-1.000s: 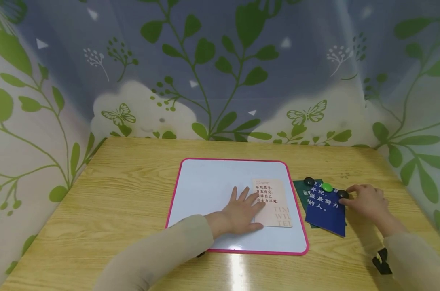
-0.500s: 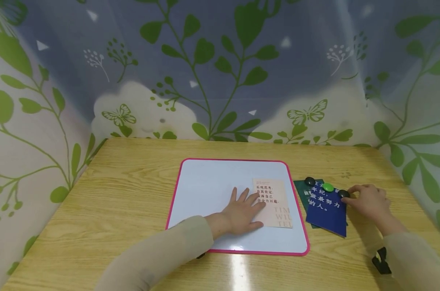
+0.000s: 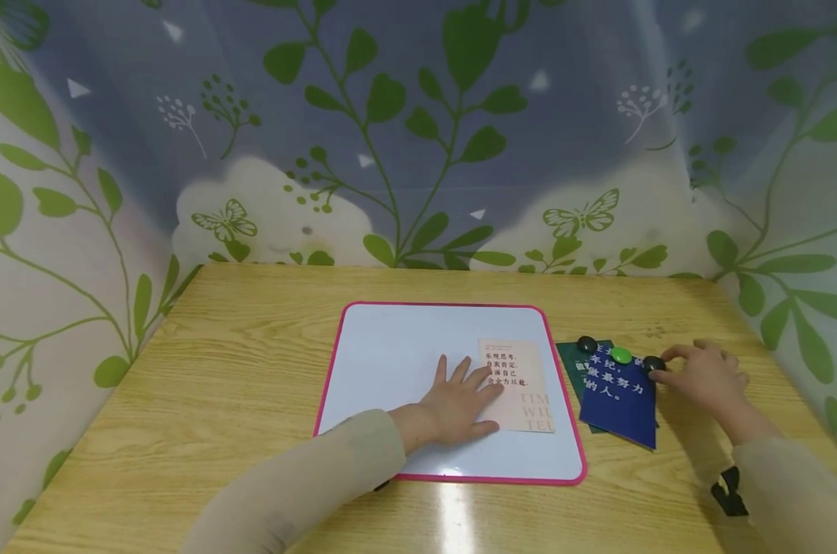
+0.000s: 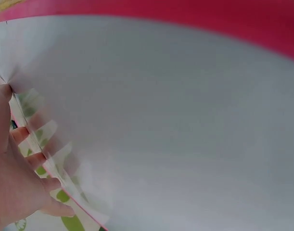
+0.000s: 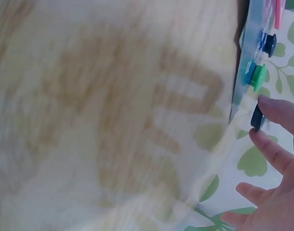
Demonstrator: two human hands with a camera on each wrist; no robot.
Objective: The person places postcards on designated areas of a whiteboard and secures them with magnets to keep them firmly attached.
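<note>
My left hand (image 3: 458, 404) lies flat with spread fingers on the whiteboard (image 3: 405, 346), its fingertips over the left part of a pale pink card (image 3: 529, 385) with printed characters. At the right, my right hand (image 3: 709, 377) pinches a round black magnet (image 5: 257, 118) between thumb and index finger, by the upper right corner of a dark blue card (image 3: 619, 408). A green magnet (image 3: 622, 355) and another black magnet (image 3: 587, 344) sit along the top of that card. Under it, a dark green card (image 3: 572, 369) shows only partly.
The whiteboard has a pink rim (image 3: 491, 482) and lies on a wooden table (image 3: 252, 346). Behind the table hangs a cloth (image 3: 418, 154) printed with leaves and butterflies. A black strap piece (image 3: 728, 492) shows at my right sleeve.
My right hand has risen slightly with the pinched black magnet, which has shifted a little away from the blue card. The left hand and the other things stay put.
</note>
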